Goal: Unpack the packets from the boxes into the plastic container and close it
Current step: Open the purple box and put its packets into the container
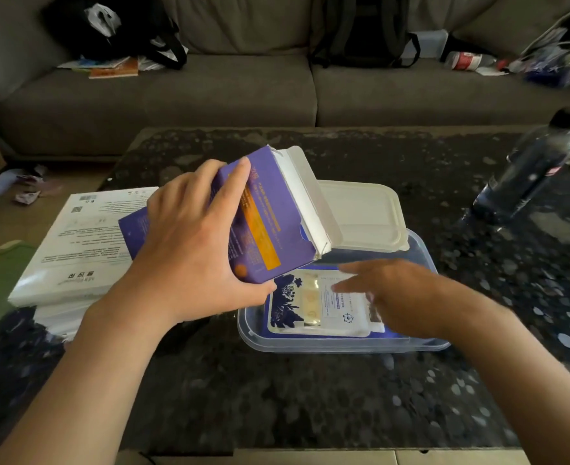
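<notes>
My left hand (189,250) grips a purple box (270,226) with an orange label, tilted above the left end of the clear plastic container (310,344); its white end flap hangs open toward the right. Inside the container lie flat packets (310,307) with blue and white print. My right hand (394,293) hovers over them, blurred, fingers spread, and I cannot tell whether it touches them. The container's whitish lid (364,216) rests behind, partly over the container's far edge.
A stack of white boxes (75,250) with another purple box on top sits at the left on the dark speckled table (310,397). A dark bottle (535,169) stands at the right. A grey sofa (230,88) with bags runs behind.
</notes>
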A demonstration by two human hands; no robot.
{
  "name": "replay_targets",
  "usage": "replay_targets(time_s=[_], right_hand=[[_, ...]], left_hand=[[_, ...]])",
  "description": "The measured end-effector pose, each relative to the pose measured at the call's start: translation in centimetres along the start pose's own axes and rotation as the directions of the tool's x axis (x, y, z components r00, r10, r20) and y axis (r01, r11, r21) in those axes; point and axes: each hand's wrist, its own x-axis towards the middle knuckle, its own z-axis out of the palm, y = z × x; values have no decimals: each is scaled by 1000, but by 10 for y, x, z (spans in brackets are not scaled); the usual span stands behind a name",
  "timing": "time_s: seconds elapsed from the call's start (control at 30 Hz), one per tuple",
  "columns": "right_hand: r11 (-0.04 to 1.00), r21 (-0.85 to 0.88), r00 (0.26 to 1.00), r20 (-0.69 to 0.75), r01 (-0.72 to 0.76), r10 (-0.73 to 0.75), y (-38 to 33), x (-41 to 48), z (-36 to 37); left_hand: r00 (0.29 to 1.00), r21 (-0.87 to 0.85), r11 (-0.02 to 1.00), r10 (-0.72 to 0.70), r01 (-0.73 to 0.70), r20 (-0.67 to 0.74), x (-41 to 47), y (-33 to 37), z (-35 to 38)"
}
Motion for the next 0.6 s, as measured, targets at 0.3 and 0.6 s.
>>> replay_targets(time_s=[0.3,0.6], right_hand=[[984,178,988,146,24,-50,-1,11,19],[984,176,993,108,21,-41,0,9,17]], left_hand=[[996,41,999,31,-34,81,-1,9,6],[985,56,995,70,-80,159,-1,15,13]])
